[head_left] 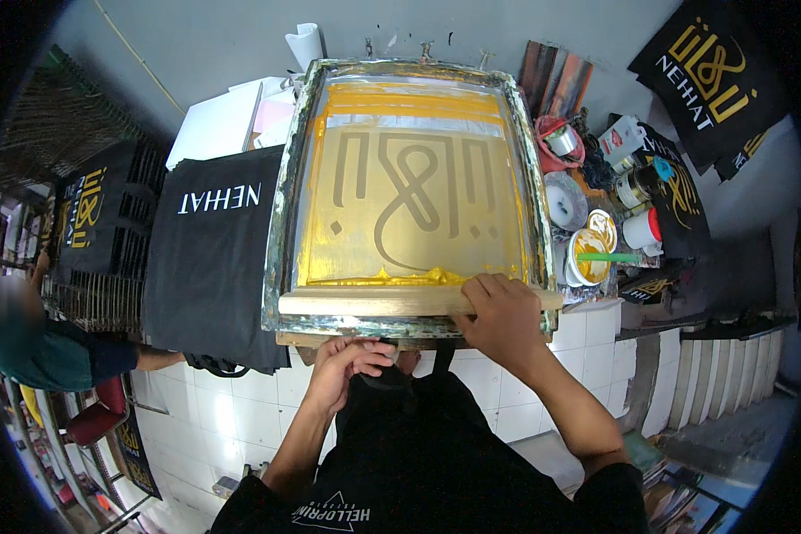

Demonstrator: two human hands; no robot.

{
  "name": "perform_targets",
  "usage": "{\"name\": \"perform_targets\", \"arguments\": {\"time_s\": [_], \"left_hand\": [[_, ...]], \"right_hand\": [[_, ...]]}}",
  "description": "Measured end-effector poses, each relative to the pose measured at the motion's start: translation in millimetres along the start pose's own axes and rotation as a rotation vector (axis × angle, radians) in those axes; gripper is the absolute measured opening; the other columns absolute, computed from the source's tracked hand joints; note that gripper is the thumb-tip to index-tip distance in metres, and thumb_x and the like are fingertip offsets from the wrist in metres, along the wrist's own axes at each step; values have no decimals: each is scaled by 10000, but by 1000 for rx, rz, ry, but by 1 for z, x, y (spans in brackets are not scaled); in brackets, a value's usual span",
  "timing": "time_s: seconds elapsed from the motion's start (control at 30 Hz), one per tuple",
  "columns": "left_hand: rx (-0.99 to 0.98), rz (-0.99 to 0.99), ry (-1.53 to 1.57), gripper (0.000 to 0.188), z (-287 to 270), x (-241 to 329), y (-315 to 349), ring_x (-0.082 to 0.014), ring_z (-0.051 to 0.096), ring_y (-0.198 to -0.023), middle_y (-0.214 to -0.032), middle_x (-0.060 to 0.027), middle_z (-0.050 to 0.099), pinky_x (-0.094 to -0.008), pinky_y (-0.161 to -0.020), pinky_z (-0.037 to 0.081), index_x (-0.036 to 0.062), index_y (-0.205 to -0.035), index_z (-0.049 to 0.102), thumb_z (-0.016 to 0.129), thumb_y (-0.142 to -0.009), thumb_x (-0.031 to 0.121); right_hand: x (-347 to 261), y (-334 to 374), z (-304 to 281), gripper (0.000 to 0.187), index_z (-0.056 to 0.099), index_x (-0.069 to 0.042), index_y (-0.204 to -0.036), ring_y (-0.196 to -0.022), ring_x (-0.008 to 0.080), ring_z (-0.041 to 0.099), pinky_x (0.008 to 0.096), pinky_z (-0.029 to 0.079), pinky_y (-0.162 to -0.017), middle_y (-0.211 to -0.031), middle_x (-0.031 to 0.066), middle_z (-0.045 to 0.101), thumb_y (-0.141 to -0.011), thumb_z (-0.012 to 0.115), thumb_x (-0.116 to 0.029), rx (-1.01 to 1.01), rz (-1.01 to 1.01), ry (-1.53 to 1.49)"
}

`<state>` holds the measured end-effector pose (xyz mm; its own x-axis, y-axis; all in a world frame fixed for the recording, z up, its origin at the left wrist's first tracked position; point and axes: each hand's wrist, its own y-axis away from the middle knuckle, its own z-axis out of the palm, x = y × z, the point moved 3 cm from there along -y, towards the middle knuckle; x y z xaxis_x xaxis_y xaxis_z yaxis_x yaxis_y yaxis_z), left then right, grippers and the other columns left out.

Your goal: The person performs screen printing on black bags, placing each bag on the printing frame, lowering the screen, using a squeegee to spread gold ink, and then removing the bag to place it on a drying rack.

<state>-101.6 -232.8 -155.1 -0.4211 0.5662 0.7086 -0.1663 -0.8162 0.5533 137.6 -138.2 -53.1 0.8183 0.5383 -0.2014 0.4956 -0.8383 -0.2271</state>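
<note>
A wooden squeegee [374, 303] lies across the near end of the screen-printing frame [274, 240], and my right hand [503, 319] grips it close to its right end. Thick yellow ink [440, 277] is banked along the squeegee's far side. Yellow film also covers the screen mesh [360, 254], where large looping letter shapes show. Below the frame's near edge, my left hand [351, 363] is closed with its fingers curled and pressed together. Black cloth [387, 376] is right at its fingertips; what exactly it pinches is hidden.
Left of the frame sits a stack of black printed bags [209, 254]. Ink tubs [587, 254], cans and a red bucket [556, 151] crowd its right side. Printed black bags hang on racks [93, 209] at far left and on the right wall. A person [36, 347] is at the left.
</note>
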Motion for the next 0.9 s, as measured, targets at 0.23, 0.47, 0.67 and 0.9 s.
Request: {"name": "perform_targets", "arguments": {"time_s": [0.23,0.47,0.67,0.9], "left_hand": [[34,-42,9,355,5,8,2,-294,747,-885,-1078,-278,711,-337,-735,613,-116,-1178,596,517,-936,131],[-5,-220,443,488,2,11,1,-409,616,-1218,-1299,-327,599,-473,-1073,504,-190,-1349,396,451,-924,42],[-172,-399,418,456,-2,20,5,-387,592,-1265,-1320,-287,610,-481,-1098,467,-121,-1332,513,469,-978,161],[56,416,-732,261,22,171,-93,-201,695,-1017,-1068,-102,737,-347,-922,537,24,-1186,691,639,-963,149]], "right_hand": [[76,-111,43,360,628,-75,-950,-846,330,667,471,522,-726,-904,114,669,-709,777,-297,119,-26,65],[145,-266,30,638,735,-84,-1139,-978,355,704,460,545,-859,-1016,169,742,-723,800,-564,-112,178,142],[172,-305,41,704,758,-113,-1130,-968,345,715,468,548,-878,-1011,174,748,-697,765,-667,-88,185,173],[153,-274,53,765,767,-75,-932,-811,340,730,467,570,-747,-855,153,746,-677,700,-793,-58,266,269]]}}
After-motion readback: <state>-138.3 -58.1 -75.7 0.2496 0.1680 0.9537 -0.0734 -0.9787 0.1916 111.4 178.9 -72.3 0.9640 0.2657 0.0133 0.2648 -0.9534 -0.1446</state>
